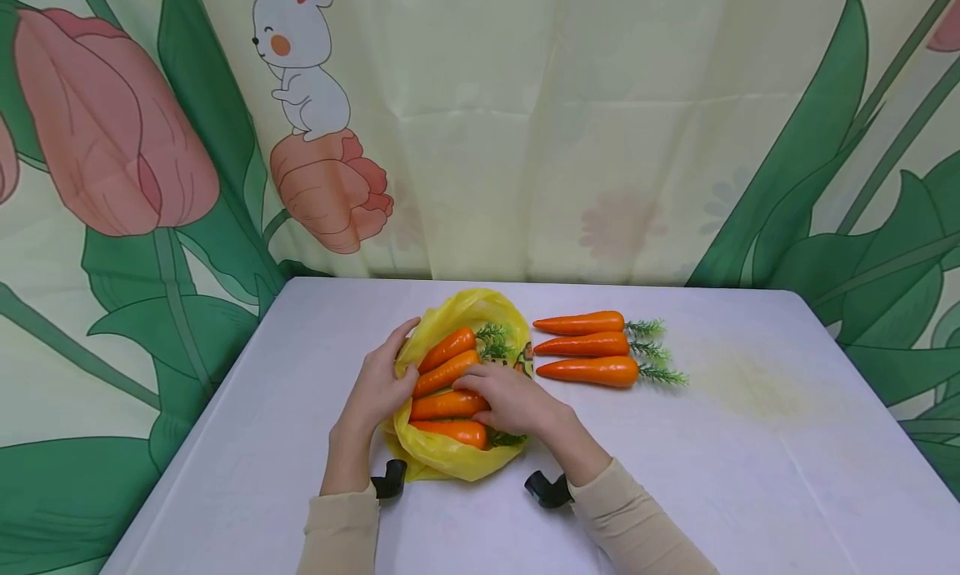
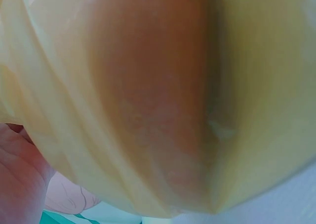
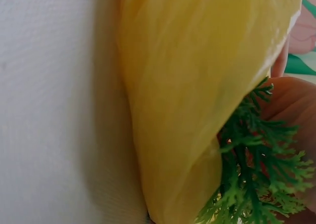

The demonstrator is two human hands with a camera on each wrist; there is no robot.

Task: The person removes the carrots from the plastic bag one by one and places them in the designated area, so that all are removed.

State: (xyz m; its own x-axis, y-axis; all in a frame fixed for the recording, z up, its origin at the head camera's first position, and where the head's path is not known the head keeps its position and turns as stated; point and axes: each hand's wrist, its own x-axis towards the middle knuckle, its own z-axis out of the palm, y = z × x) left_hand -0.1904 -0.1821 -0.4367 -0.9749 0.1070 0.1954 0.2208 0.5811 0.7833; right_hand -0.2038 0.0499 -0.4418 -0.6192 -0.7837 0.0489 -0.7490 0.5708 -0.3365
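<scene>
A yellow plastic bag [image 1: 468,467] lies with its mouth spread, and several orange carrots [image 1: 447,350] with green tops sit side by side in it. My left hand [image 1: 378,385] holds the bag's left rim, thumb on the inner side. Reaching into the bag from the right, my right hand [image 1: 521,398] has its thumb and fingers around a carrot [image 1: 442,406] in the middle of the row. Bag plastic [image 2: 266,95] fills most of the left wrist view, an orange shape showing through. Leafy carrot greens [image 3: 261,159] show beside my palm in the right wrist view.
Three more carrots [image 1: 588,372] lie in a row on the white table [image 1: 750,475], right of the bag, tips pointing left. Black wrist-worn pieces [image 1: 550,490] show near both cuffs. A printed curtain [image 1: 480,142] hangs behind the table's far edge.
</scene>
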